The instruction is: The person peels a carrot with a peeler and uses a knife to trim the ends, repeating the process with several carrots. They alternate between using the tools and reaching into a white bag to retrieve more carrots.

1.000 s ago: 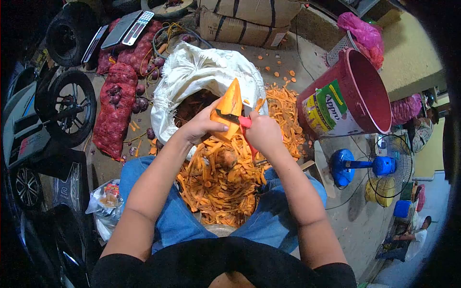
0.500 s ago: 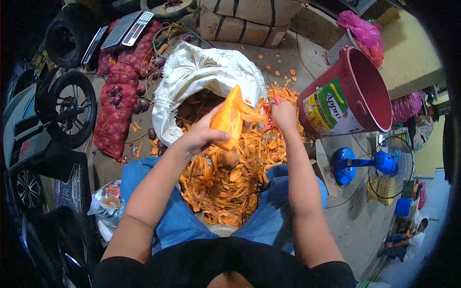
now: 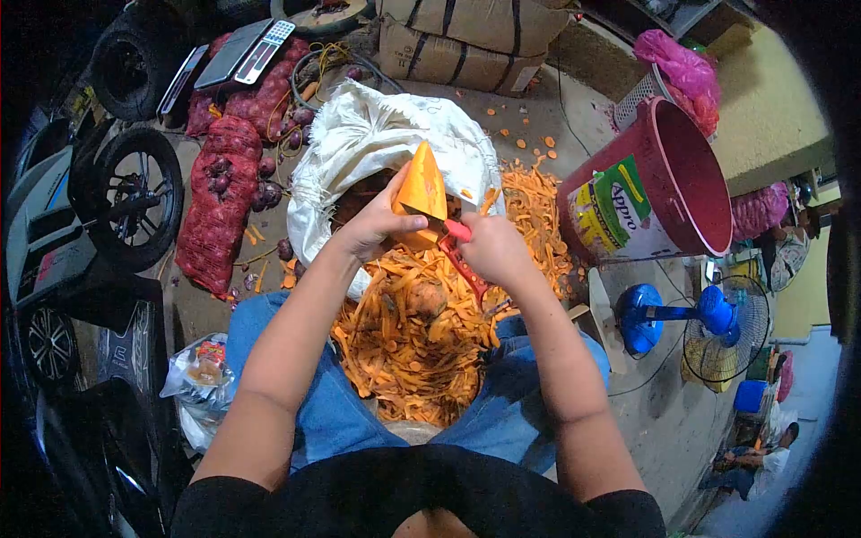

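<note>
**Blade meets orange at the mouth of the sack**

My left hand (image 3: 378, 222) grips an orange vegetable (image 3: 422, 186) just in front of the open mouth of the white sack (image 3: 350, 121), while my right hand (image 3: 495, 248) is wrapped around the handle of a knife (image 3: 457, 230), its dark blade against the vegetable's side. I hold the piece tapered end up, thumb on the near face, apparently to brace it and leave a broad side clear for the blade. The sack gapes toward me, its top folded back, which presumably keeps it within reach. Peelings (image 3: 404, 368) lie heaped on the near side of the sack, between my knees, a spot that would catch whatever drops. The bucket (image 3: 587, 197) stands right of the sack and the netted onions (image 3: 213, 224) lie left of it, seemingly to spare my elbows.

Shadow swallows the sack's inside; I cannot tell how full it is. My right fingers cover part of the handle, and a red frame (image 3: 473, 284) just below that hand may be a peeler. A round lump (image 3: 427, 300) near the sack is half buried in scraps. Beyond the sack, the top edge cuts off the cartons (image 3: 457, 56); far to its right, a person (image 3: 769, 462) is too small to make out.
</note>
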{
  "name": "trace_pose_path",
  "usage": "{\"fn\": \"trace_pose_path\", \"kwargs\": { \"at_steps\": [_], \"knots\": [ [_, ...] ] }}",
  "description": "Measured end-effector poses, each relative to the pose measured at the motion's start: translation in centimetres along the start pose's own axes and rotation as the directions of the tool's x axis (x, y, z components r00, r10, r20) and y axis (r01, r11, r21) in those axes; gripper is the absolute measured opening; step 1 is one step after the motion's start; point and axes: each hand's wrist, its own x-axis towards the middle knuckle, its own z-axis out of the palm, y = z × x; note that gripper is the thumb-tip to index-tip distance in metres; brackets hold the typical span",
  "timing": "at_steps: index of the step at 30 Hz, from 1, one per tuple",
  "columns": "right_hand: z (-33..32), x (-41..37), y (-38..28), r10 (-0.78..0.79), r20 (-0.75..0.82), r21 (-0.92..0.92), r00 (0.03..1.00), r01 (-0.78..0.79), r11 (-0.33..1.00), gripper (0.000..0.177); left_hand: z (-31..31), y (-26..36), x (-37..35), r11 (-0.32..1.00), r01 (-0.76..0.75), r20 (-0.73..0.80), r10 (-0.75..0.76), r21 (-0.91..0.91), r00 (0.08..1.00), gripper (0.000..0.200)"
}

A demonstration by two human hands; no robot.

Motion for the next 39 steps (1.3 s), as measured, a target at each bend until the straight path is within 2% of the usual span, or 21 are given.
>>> {"fn": "trace_pose_path", "kwargs": {
  "at_steps": [4, 9, 14, 16, 18, 19, 20, 22, 23, 25, 26, 27, 29, 30, 31, 33, 35, 37, 38, 39],
  "knots": [
    [-0.2, -0.4, 0.0, 0.021, 0.047, -0.015, 0.999, -0.021, 1.0, 0.016, 0.7, 0.0, -0.1, 1.0, -0.007, 0.023, 0.007, 0.023, 1.0, 0.096],
    [0.3, 0.1, 0.3, 0.04, -0.048, -0.089, 0.998, -0.044, 0.995, 0.019, 1.3, 0.0, -0.2, 0.998, 0.029, 0.029, -0.031, 0.061, 0.999, 0.098],
    [1.3, 1.0, 1.3, 0.028, -0.118, -0.048, 0.993, -0.034, 0.998, 0.023, 1.3, -0.2, -0.3, 0.998, 0.022, 0.01, -0.023, 0.066, 1.0, 0.096],
    [1.7, 1.5, 1.8, 0.038, -0.147, -0.024, 0.988, -0.042, 0.999, 0.025, 1.9, 0.0, -0.8, 0.996, 0.081, 0.051, -0.08, -0.032, 0.996, 0.097],
    [1.8, 2.4, 3.4, 0.175, -0.196, -0.006, 0.965, -0.18, 0.984, 0.027, 2.4, -0.4, -1.4, 0.996, 0.087, 0.103, -0.087, 0.008, 0.991, 0.096],
    [2.1, 2.8, 4.4, 0.177, -0.195, -0.007, 0.965, -0.182, 0.983, 0.027, 2.7, -0.5, -1.7, 0.996, 0.09, 0.132, -0.089, -0.004, 0.987, 0.095],
    [2.6, 3.2, 5.4, 0.262, -0.175, 0.097, 0.949, -0.248, 0.964, 0.027, 3.0, -0.5, -1.9, 0.996, 0.092, 0.131, -0.09, -0.005, 0.987, 0.095],
    [2.1, 3.2, 5.7, 0.429, -0.087, 0.299, 0.899, -0.387, 0.872, 0.026, 3.5, -0.2, -2.4, 0.998, 0.062, 0.224, -0.058, -0.013, 0.973, 0.095],
    [2.4, 3.4, 6.3, 0.431, -0.088, 0.301, 0.898, -0.389, 0.871, 0.026, 3.6, 0.0, -2.5, 0.998, 0.064, 0.226, -0.06, -0.011, 0.972, 0.095],
    [3.5, 4.5, 8.1, 0.53, -0.101, 0.294, 0.842, -0.484, 0.824, 0.025, 3.5, 0.4, -2.7, 0.997, 0.079, 0.164, -0.076, -0.016, 0.984, 0.097],
    [3.7, 4.7, 8.8, 0.506, -0.084, 0.34, 0.858, -0.453, 0.824, 0.024, 2.9, 0.2, -2.5, 0.996, 0.045, 0.105, -0.053, 0.072, 0.993, 0.089],
    [3.4, 4.8, 8.2, 0.498, -0.083, 0.337, 0.863, -0.446, 0.829, 0.024, 2.4, 0.2, -2.2, 0.997, 0.039, 0.097, -0.046, 0.071, 0.994, 0.089],
    [2.2, 4.4, 7.3, 0.464, -0.108, 0.325, 0.88, -0.41, 0.853, 0.025, 1.1, 0.0, -1.4, 0.972, 0.148, -0.095, -0.133, 0.18, 0.987, 0.075],
    [1.2, 3.9, 5.7, 0.463, -0.133, 0.27, 0.877, -0.417, 0.868, 0.025, 0.2, -1.0, -0.9, 0.943, 0.106, -0.154, -0.06, 0.314, 0.986, 0.05],
    [0.9, 3.8, 5.2, 0.46, -0.132, 0.268, 0.878, -0.415, 0.869, 0.025, 0.2, -0.9, -0.8, 0.944, 0.105, -0.156, -0.058, 0.313, 0.986, 0.05],
    [0.8, 3.6, 4.6, 0.374, -0.199, 0.28, 0.906, -0.313, 0.908, 0.025, 0.1, -0.7, -0.6, 0.962, 0.246, -0.277, -0.271, -0.122, 0.922, 0.042],
    [0.4, 3.4, 4.3, 0.355, -0.209, 0.285, 0.911, -0.29, 0.913, 0.024, -0.1, -1.2, -0.1, 0.971, 0.203, -0.255, -0.23, -0.128, 0.939, 0.046],
    [-0.1, 3.0, 4.1, 0.339, -0.22, 0.287, 0.915, -0.271, 0.919, 0.023, 0.4, -0.8, 0.0, 0.949, 0.218, -0.253, -0.273, -0.226, 0.928, 0.042],
    [-0.4, 2.8, 4.0, 0.333, -0.195, 0.296, 0.923, -0.268, 0.917, 0.023, 0.6, -0.8, 0.1, 0.949, 0.219, -0.25, -0.274, -0.226, 0.928, 0.042],
    [-0.5, 2.6, 3.9, 0.326, -0.169, 0.305, 0.93, -0.266, 0.915, 0.023, 0.9, -0.8, 0.2, 0.963, 0.226, -0.268, -0.259, -0.149, 0.928, 0.041]
  ]
}}
